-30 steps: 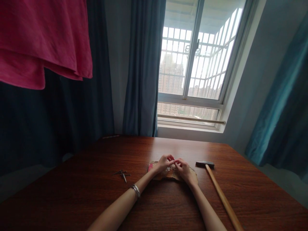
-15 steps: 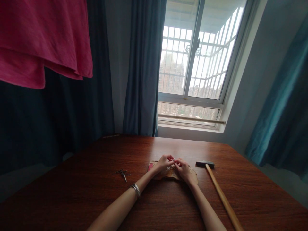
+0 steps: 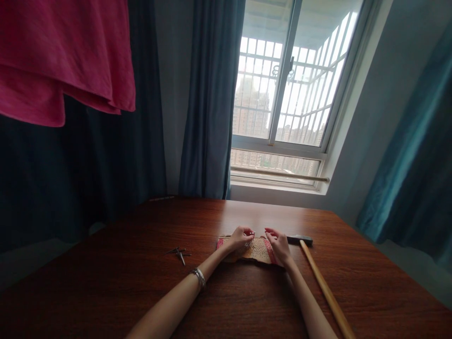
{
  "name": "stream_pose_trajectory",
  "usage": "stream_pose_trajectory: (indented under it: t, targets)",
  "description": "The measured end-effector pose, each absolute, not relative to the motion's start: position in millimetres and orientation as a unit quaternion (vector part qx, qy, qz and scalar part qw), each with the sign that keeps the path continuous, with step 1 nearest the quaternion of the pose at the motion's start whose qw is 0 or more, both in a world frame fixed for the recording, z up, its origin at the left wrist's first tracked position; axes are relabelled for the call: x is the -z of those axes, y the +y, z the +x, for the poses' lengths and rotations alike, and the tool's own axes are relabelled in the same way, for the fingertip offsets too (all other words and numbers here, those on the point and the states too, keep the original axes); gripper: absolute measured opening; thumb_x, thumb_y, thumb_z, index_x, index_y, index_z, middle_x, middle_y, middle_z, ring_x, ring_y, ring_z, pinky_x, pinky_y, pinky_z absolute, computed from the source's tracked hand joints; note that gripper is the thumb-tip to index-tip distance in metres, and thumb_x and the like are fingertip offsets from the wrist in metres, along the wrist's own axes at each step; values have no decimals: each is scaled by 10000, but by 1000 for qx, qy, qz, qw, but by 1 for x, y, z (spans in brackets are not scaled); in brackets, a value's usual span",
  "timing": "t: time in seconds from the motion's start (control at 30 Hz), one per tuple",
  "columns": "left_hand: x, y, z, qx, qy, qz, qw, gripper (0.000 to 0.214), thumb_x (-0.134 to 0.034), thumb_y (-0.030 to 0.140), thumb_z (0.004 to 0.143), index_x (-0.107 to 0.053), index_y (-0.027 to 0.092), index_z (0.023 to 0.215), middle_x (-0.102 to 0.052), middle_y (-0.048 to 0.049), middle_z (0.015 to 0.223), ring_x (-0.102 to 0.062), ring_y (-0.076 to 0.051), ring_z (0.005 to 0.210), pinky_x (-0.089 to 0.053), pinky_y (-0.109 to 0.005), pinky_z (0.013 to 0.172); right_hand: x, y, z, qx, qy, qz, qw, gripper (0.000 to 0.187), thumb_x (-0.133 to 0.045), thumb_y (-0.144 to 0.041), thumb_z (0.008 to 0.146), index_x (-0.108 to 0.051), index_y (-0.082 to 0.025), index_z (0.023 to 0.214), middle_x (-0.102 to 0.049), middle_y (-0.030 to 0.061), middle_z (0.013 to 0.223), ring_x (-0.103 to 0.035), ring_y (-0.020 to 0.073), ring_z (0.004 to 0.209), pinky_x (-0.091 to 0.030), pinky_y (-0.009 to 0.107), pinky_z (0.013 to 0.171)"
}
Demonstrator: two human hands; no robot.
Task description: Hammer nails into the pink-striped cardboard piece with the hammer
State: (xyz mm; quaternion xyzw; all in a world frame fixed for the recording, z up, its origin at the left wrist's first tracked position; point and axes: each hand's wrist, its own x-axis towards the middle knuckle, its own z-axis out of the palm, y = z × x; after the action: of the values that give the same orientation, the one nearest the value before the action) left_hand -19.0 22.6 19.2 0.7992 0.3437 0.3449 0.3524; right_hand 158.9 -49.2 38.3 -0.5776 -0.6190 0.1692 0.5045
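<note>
A flat wooden board with pink ends and a dotted face lies on the table. My left hand rests on its left part, fingertips pinched together on something too small to make out. Over the board's right end, my right hand has its fingers loosely apart and holds nothing. It is close to the dark head of a hammer, whose long wooden handle runs toward the near right. A bracelet is on my left wrist.
Several loose nails lie on the brown wooden table, left of the board. A pink cloth hangs at upper left. Blue curtains flank a barred window behind the table.
My hands, which were pinched together over the board's middle, have parted. The right hand moved right toward the hammer head, uncovering the board's dotted face. The left hand stayed.
</note>
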Motion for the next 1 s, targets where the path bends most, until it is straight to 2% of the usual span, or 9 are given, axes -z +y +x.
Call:
stream_pose_trajectory:
  t: [0.1, 0.2, 0.37, 0.43, 0.57, 0.63, 0.83, 0.93, 1.0]
  targets:
    - [-20, 21, -20, -340, 343, 801, 353, 250, -534, 276, 707, -678, 92, 797, -656, -43, 726, -554, -130, 673, -398, -200, 615, -55, -67, 182, -135, -588, -613, 511, 387, -463, -356, 755, -629, -148, 1036, -673, 114, 925, -622, 220, 778, -484, 353, 723]
    - [-22, 19, -21, -338, 347, 802, 350, 248, -526, 278, 710, -677, 92, 775, -646, -35, 695, -543, -127, 653, -387, -200, 600, -56, -101, 203, -78, -553, -688, 463, 460, -445, -356, 760, -544, -138, 1152, -661, 92, 876, -626, 204, 733, -475, 328, 729]
    - [-21, 19, -21, -339, 353, 800, 347, 249, -529, 285, 705, -673, 89, 759, -644, -34, 691, -544, -132, 657, -386, -202, 602, -16, -174, 234, 81, -493, -808, 312, 498, -408, -362, 783, -482, -121, 1213, -591, 160, 1021, -585, 286, 911, -427, 415, 830]
    - [-20, 19, -21, -340, 352, 799, 350, 250, -529, 288, 704, -671, 91, 762, -647, -34, 700, -548, -135, 665, -388, -203, 606, 2, -199, 242, 114, -467, -841, 250, 534, -398, -392, 795, -448, -102, 1240, -570, 187, 1044, -581, 313, 910, -433, 429, 806]
    - [-21, 18, -21, -336, 352, 800, 351, 238, -535, 282, 700, -670, 96, 760, -648, -35, 703, -548, -136, 669, -388, -201, 609, 17, -229, 246, 136, -451, -863, 182, 651, -378, -498, 806, -388, -39, 1268, -582, 200, 936, -595, 324, 855, -458, 418, 745]
    - [-21, 18, -21, -335, 355, 800, 350, 228, -536, 275, 699, -668, 98, 756, -649, -36, 712, -548, -137, 677, -387, -198, 609, 13, -235, 240, 153, -459, -861, 160, 633, -375, -509, 811, -427, -44, 1236, -584, 197, 930, -600, 319, 837, -465, 414, 720]
    - [-21, 17, -21, -343, 359, 800, 337, 209, -535, 257, 688, -667, 98, 723, -633, -30, 676, -528, -129, 645, -367, -197, 582, -16, -237, 216, 225, -497, -835, 70, 361, -431, -403, 826, -601, -139, 1003, -604, 161, 802, -630, 286, 681, -469, 373, 576]
    - [-22, 16, -21, -337, 358, 800, 343, 215, -536, 260, 684, -670, 97, 728, -631, -27, 668, -522, -127, 635, -361, -196, 572, -20, -234, 213, 238, -512, -825, 39, 341, -340, -357, 872, -609, -146, 861, -606, 154, 734, -636, 283, 632, -456, 358, 532]
    - [-22, 15, -22, -338, 352, 801, 347, 218, -533, 258, 682, -670, 95, 727, -629, -24, 658, -517, -123, 624, -359, -195, 570, -18, -230, 219, 195, -525, -827, 45, 366, -270, -332, 891, -577, -156, 794, -615, 139, 695, -641, 274, 594, -444, 342, 499]
